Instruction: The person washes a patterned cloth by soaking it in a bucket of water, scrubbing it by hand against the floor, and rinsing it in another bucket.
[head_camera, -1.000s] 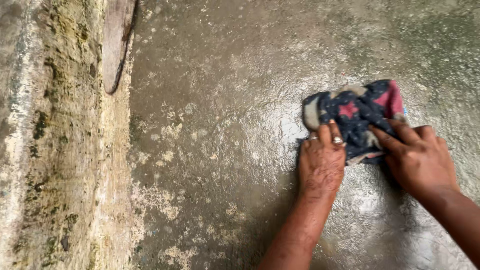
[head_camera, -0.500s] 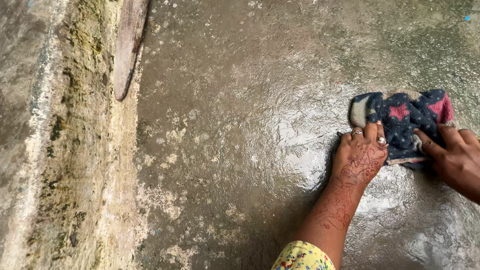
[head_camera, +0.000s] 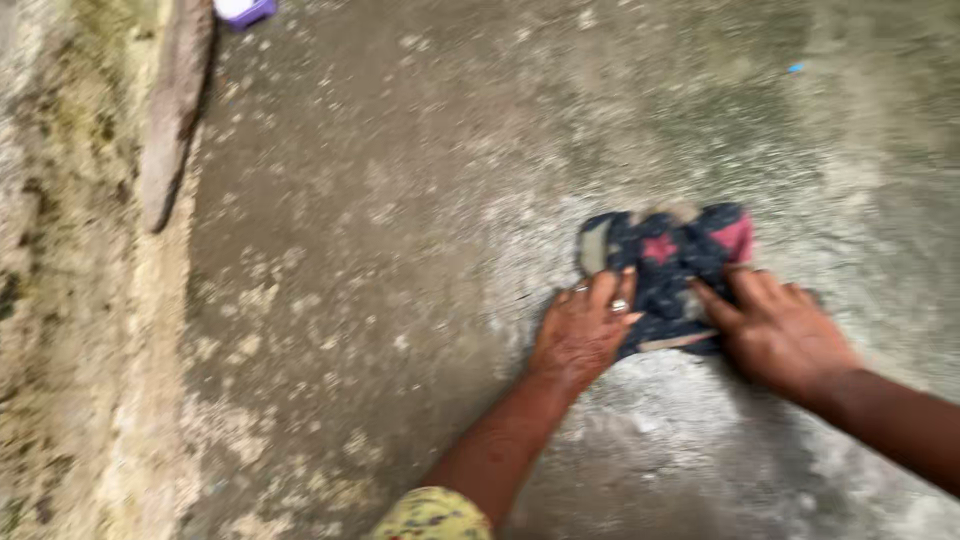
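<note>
A: Since half a second ago, the cloth and both hands have shifted left across the concrete floor; the frame is motion-blurred.

B: Grip?

A: Left hand lies flat, fingers pressing the cloth's left edge. Right hand likewise, fingers spread on its right side.

B: Textures?

A: Bunched dark-blue fabric with red stars; wet, pitted, mottled concrete; mossy kerb at left.

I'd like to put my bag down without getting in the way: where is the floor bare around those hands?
Bare concrete floor lies between the mossy wall with its leaning wooden plank and the left hand. More lies beyond the cloth. It is crowded where the left and right hand press the cloth, and near the purple item.
</note>
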